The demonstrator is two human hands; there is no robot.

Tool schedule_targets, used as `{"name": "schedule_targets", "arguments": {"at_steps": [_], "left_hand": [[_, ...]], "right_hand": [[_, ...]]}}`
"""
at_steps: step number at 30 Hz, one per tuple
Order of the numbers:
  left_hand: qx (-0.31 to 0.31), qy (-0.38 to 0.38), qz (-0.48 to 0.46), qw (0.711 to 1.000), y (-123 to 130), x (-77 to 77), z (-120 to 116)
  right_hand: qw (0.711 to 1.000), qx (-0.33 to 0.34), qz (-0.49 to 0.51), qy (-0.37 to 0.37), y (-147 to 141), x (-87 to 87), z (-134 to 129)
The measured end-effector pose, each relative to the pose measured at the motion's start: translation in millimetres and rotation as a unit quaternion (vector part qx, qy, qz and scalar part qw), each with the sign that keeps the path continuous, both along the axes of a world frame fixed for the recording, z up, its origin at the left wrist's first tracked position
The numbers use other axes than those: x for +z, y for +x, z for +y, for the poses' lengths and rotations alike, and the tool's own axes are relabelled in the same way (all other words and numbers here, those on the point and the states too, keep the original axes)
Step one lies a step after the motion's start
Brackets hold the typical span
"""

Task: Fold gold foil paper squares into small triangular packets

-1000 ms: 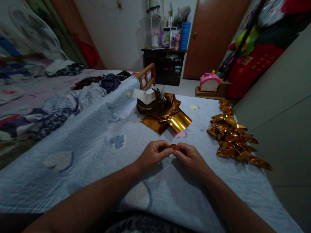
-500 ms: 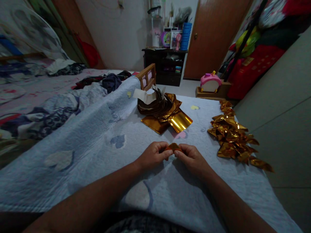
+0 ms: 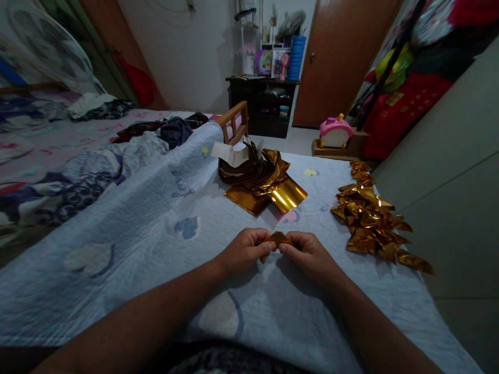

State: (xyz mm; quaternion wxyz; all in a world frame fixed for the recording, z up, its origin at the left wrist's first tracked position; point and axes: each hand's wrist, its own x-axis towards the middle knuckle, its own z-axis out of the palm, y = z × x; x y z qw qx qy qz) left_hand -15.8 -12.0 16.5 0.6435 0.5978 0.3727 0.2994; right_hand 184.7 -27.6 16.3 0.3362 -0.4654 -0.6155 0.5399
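Observation:
Between my two hands is a small piece of folded gold paper (image 3: 278,238), its peak showing above the thumbs. My left hand (image 3: 249,246) pinches its left side, and my right hand (image 3: 303,247) pinches its right side. Just beyond my hands lies a fanned stack of gold paper sheets (image 3: 288,194), with some white-backed edges turned up. On the right side of the bed rests a pile of folded gold paper pieces (image 3: 368,218).
A pale blue quilt with heart shapes (image 3: 148,249) covers the bed under my hands. Rumpled clothes (image 3: 175,132) lie at the back left. Beyond the bed's end are a wooden rail (image 3: 236,123), a dark cabinet (image 3: 265,111) and a pink toy case (image 3: 336,132).
The whole view has shifted slightly. Both hands keep their pinch on the folded paper, and a little more of its peak shows between them.

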Motion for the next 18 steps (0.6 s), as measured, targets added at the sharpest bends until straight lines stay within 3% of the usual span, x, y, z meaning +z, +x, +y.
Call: {"name": "schedule_targets", "arguments": {"at_steps": [6,11,18], "left_hand": [[0.013,-0.035,-0.016,0.999,-1.0,-1.5,1.4],[0.006,-0.053,-0.024,0.998,-1.7,-5.1,4.1],[0.007,-0.065,-0.023,0.998,-2.7,-5.7,4.9]], "right_hand": [[0.999,0.005,0.016,-0.041,8.9,1.6,2.7],[0.992,0.054,0.053,-0.103,15.3,-0.4,5.2],[0.983,0.094,0.095,-0.128,22.9,-1.9,7.4]]}}
